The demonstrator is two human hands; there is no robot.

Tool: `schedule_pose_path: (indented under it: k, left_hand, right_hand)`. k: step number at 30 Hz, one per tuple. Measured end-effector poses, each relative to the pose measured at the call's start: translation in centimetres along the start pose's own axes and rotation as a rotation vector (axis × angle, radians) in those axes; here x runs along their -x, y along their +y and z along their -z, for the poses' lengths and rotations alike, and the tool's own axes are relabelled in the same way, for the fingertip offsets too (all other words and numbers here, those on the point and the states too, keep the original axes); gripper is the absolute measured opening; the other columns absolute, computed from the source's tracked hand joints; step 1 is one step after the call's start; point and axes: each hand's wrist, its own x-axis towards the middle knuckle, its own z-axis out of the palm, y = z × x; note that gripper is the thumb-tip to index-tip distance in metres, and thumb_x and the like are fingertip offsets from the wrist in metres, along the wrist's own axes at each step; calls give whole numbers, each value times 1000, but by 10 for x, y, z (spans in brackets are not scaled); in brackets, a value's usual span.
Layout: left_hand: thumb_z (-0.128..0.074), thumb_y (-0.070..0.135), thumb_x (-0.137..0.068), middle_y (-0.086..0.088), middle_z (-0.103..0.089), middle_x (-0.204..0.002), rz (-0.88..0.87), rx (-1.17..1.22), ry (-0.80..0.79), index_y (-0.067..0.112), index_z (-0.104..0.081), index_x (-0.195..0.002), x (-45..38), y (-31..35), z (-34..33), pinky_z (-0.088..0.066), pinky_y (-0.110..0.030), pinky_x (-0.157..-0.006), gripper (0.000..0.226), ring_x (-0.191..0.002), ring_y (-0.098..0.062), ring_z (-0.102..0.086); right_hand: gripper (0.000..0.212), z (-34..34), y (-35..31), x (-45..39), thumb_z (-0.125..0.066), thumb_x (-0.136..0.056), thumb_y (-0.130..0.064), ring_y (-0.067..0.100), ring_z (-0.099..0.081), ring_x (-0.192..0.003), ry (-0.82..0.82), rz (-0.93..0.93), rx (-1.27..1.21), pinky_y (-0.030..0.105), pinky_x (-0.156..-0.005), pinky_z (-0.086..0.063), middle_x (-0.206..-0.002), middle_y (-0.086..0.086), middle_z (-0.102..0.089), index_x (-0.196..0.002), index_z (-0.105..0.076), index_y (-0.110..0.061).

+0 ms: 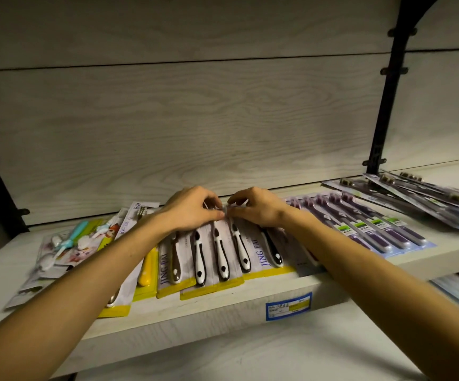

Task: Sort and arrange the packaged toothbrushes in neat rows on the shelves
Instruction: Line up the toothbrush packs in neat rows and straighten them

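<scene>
Yellow-edged toothbrush packs (217, 259) with black-and-white handles lie overlapped in a row at the middle of the wooden shelf (223, 306). My left hand (192, 209) and my right hand (256, 206) meet over the far ends of these packs, each pinching the top edge of a pack with thumb and fingers. The brush heads are hidden under my hands. Purple toothbrush packs (366, 224) lie in a neat row to the right. Children's toothbrush packs (77, 243) in pastel colours lie jumbled at the left.
A loose pile of dark toothbrush packs (421, 196) sits at the far right near a black shelf bracket (385, 105). A blue and yellow price label (289, 305) is stuck on the shelf's front edge. A wood-grain back panel (195, 119) rises behind.
</scene>
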Motion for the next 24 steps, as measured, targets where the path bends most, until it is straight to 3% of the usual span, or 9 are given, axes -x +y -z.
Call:
schedule_pose_path:
  k: [5, 8, 10, 14, 19, 24]
  left_hand:
    - [-65, 64, -83, 6, -72, -100, 15, 21, -96, 28, -70, -118, -7, 11, -4, -56, -37, -82, 51, -91, -15, -67]
    - [-66, 57, -86, 4, -72, -99, -12, -8, -64, 28, -72, -115, -8, 10, -11, -56, -38, -79, 41, -90, -16, -66]
    - [-70, 50, -87, 4, -72, -99, 10, 92, -42, 25, -73, -112, -9, 5, -13, -55, -38, -83, 35, -92, -16, -67]
    - [-76, 46, -83, 8, -73, -95, 42, 238, -16, 27, -75, -105, -10, 1, -14, -56, -38, -86, 29, -89, -12, -67]
    - [-69, 53, -86, 16, -70, -85, 49, 153, 8, 30, -75, -105, -13, 16, -22, -52, -30, -72, 31, -83, -8, -66]
    - [-57, 36, -100, -10, -73, -107, 119, 333, -109, 14, -70, -118, -14, 23, 3, -53, -48, -94, 30, -99, -32, -69]
  right_hand:
    - [33, 9, 3, -4, -59, -97, -13, 24, -64, -113, 64, -35, -158, 27, -91, -48, -124, 13, -68, -128, -65, -4]
    - [37, 14, 4, -2, -57, -93, -2, 22, -63, -115, 60, -50, -168, 19, -88, -45, -126, 13, -67, -130, -63, -2]
    - [42, 15, 5, -1, -57, -89, 3, 23, -63, -116, 29, -45, -134, 25, -95, -48, -126, 13, -67, -131, -62, -3]
    - [45, 13, 6, -1, -57, -88, 5, 24, -64, -116, -3, -49, -111, 35, -102, -49, -125, 13, -68, -132, -61, -3]
    - [38, 11, 6, -4, -53, -93, 5, 27, -63, -119, 60, -61, -180, 38, -105, -47, -126, 17, -67, -129, -63, 0]
    - [39, 10, 6, 0, -51, -93, -1, 26, -61, -120, 64, -22, -102, 36, -104, -47, -130, 14, -65, -131, -62, -3]
